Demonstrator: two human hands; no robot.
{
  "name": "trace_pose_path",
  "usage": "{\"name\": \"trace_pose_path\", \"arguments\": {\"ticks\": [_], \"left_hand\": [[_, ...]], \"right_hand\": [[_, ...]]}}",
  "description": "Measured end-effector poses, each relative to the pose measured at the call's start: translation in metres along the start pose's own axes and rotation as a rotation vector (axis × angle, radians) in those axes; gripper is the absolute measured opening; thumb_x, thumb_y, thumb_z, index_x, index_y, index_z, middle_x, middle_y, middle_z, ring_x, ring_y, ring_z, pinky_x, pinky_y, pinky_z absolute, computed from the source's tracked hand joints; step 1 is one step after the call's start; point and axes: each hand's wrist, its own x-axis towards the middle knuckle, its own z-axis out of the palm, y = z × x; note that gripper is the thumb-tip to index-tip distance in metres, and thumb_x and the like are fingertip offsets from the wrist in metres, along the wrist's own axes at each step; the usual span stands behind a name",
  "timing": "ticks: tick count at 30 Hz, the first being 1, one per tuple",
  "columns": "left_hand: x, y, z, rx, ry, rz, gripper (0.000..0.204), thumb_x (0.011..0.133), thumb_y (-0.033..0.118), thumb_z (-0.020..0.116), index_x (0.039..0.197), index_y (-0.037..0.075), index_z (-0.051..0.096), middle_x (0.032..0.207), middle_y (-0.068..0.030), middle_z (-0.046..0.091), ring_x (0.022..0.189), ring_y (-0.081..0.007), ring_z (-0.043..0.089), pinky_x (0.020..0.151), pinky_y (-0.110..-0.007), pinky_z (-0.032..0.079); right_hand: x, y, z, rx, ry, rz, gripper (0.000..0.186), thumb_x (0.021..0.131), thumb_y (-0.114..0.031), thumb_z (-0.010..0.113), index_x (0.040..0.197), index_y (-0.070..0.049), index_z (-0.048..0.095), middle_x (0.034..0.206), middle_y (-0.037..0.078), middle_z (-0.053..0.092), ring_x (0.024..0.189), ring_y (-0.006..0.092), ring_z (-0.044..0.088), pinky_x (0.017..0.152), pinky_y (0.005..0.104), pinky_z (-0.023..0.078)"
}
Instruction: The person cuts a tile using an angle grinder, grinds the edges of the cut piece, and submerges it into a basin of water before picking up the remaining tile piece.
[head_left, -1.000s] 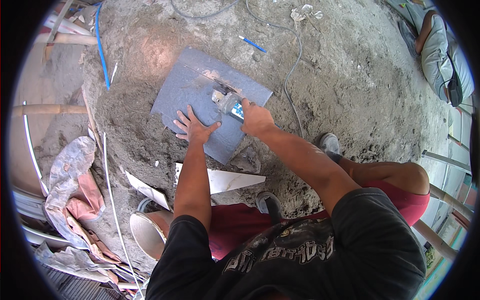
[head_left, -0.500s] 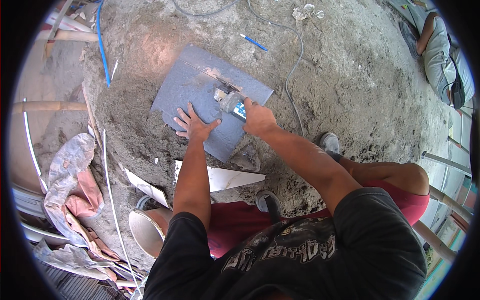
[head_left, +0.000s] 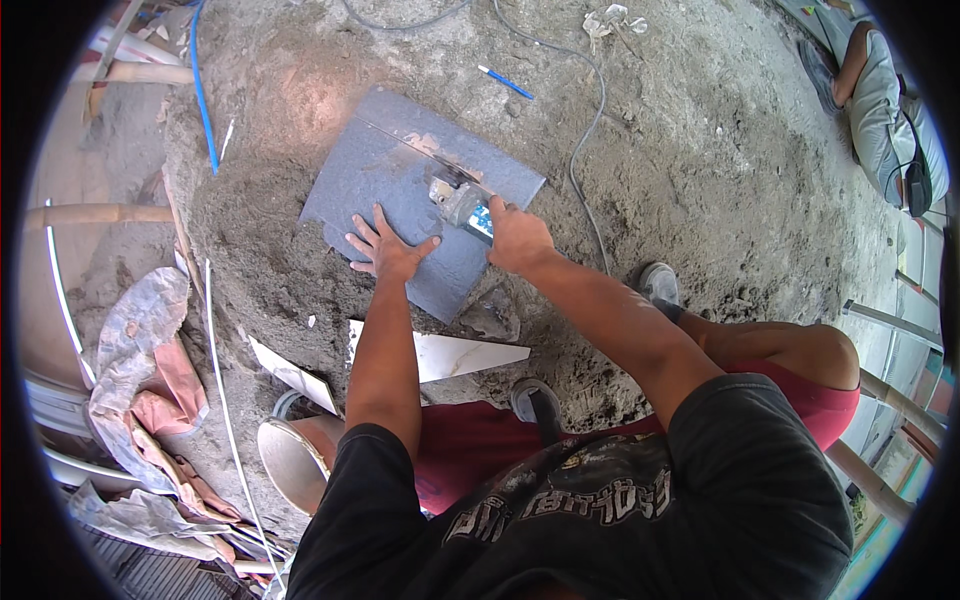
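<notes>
A dark grey square tile (head_left: 345, 190) lies flat on the sandy ground, with a straight line running across its upper part and pale reddish dust along it. My left hand (head_left: 392, 248) rests on the tile's near left part, fingers spread. In my right hand (head_left: 520, 236) is an angle grinder (head_left: 462, 205), gripped round its body. The grinder's disc (head_left: 460, 172) stands on edge at the line; how deep it sits in the tile I cannot see. Part of the grinder's body is hidden by my fingers.
White tile offcuts (head_left: 465, 357) and a bucket (head_left: 290, 462) lie near my legs. A grey cable (head_left: 590, 130) curves along the right, and a blue pen (head_left: 505, 82) lies beyond the tile. Crumpled sheeting (head_left: 140, 350) is at left. Another person (head_left: 885, 120) sits at far right.
Almost nothing differs. Both hands, the grinder and the tile keep their places, apart from a very slight shift of the whole view.
</notes>
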Motion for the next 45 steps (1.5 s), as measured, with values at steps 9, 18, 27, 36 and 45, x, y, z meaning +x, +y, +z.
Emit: {"name": "trace_pose_path", "arguments": {"ticks": [9, 18, 27, 36, 45], "left_hand": [[-0.001, 0.003, -0.001, -0.007, -0.01, 0.007, 0.143, 0.054, 0.058, 0.094, 0.162, 0.029, 0.005, 0.168, -0.0168, -0.009, 0.153, -0.044, -0.012, 0.114, -0.077, 0.006], [0.0, -0.001, 0.001, -0.004, -0.002, -0.001, 0.143, 0.054, 0.059, 0.094, 0.162, 0.03, 0.005, 0.169, -0.0164, -0.01, 0.153, -0.0441, -0.012, 0.114, -0.078, 0.006], [0.0, -0.001, 0.001, -0.001, 0.0, 0.001, 0.142, 0.054, 0.059, 0.094, 0.162, 0.03, 0.005, 0.169, -0.0153, -0.009, 0.153, -0.0434, -0.013, 0.114, -0.078, 0.006], [-0.003, 0.004, -0.002, 0.007, -0.012, -0.014, 0.141, 0.057, 0.056, 0.093, 0.162, 0.031, 0.002, 0.169, -0.0135, -0.01, 0.154, -0.0423, -0.01, 0.115, -0.076, 0.007], [-0.003, 0.003, -0.001, 0.006, -0.011, -0.004, 0.141, 0.057, 0.057, 0.092, 0.162, 0.031, 0.002, 0.169, -0.0136, -0.01, 0.154, -0.0422, -0.01, 0.115, -0.076, 0.007]], "right_hand": [[0.001, 0.007, 0.006, -0.021, 0.007, -0.004, 0.064, 0.078, -0.018, 0.076, 0.13, -0.003, 0.041, 0.117, 0.025, 0.064, 0.105, 0.0397, 0.069, 0.087, 0.0457, 0.059], [-0.006, 0.012, 0.01, -0.023, 0.02, -0.009, 0.061, 0.079, -0.02, 0.077, 0.127, -0.003, 0.042, 0.117, 0.025, 0.064, 0.104, 0.0393, 0.069, 0.086, 0.0456, 0.059], [-0.007, 0.009, 0.006, -0.018, 0.01, 0.0, 0.061, 0.079, -0.017, 0.076, 0.128, -0.005, 0.042, 0.118, 0.024, 0.064, 0.104, 0.0388, 0.069, 0.087, 0.0455, 0.059], [-0.011, 0.013, 0.003, -0.028, -0.01, 0.012, 0.059, 0.08, -0.017, 0.073, 0.128, -0.004, 0.043, 0.119, 0.023, 0.064, 0.106, 0.0389, 0.069, 0.088, 0.0455, 0.058], [-0.014, 0.017, 0.004, -0.029, -0.027, 0.028, 0.062, 0.079, -0.018, 0.075, 0.129, -0.004, 0.042, 0.119, 0.024, 0.064, 0.106, 0.0395, 0.068, 0.088, 0.0459, 0.058]]}}
